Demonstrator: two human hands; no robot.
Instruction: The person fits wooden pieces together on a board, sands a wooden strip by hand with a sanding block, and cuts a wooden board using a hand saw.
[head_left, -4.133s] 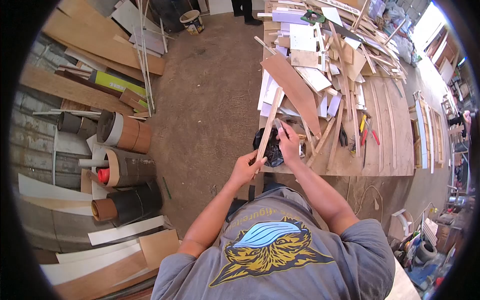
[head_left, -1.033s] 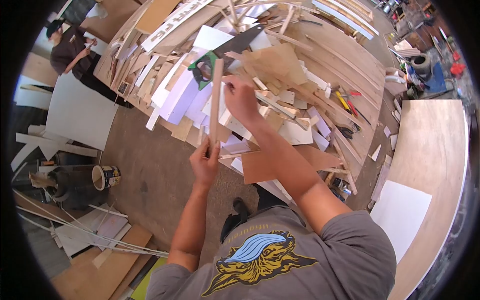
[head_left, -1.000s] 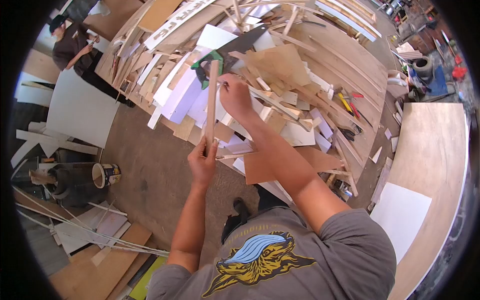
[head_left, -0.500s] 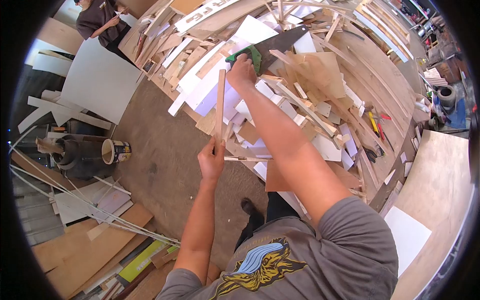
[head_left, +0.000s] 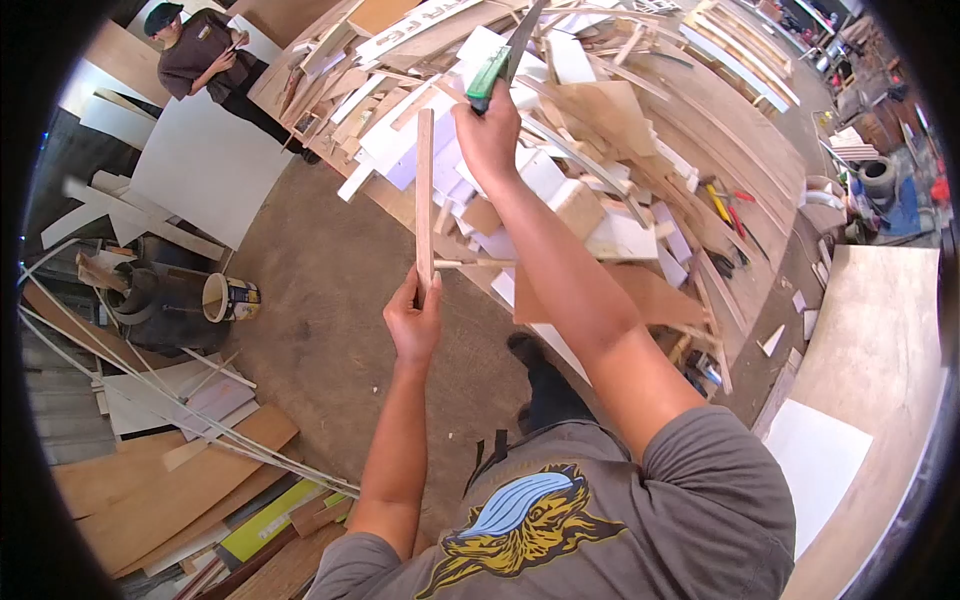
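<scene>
My left hand [head_left: 413, 312] grips the lower end of a narrow wooden strip [head_left: 425, 200], which stands nearly upright in view. My right hand [head_left: 490, 135] is closed around the green handle of a hand saw [head_left: 488, 80]. The saw's blade points away from me, toward the top of the view, and seems turned partly edge-on. Beneath both hands lies a heap of wood and white board offcuts [head_left: 545, 175] on a large wooden worktable [head_left: 715, 150]. The strip and the saw are apart.
Yellow-handled pliers [head_left: 718, 203] and a red-handled tool [head_left: 736, 215] lie on the table's right part. At the upper left stands another person [head_left: 205, 60]. A bucket [head_left: 232, 298] is on the floor to the left. Boards [head_left: 180, 480] are stacked at the lower left.
The saw has swung from pointing right to pointing away from me, and my right hand has risen slightly. The strip in my left hand has shifted a little left and stands straighter.
</scene>
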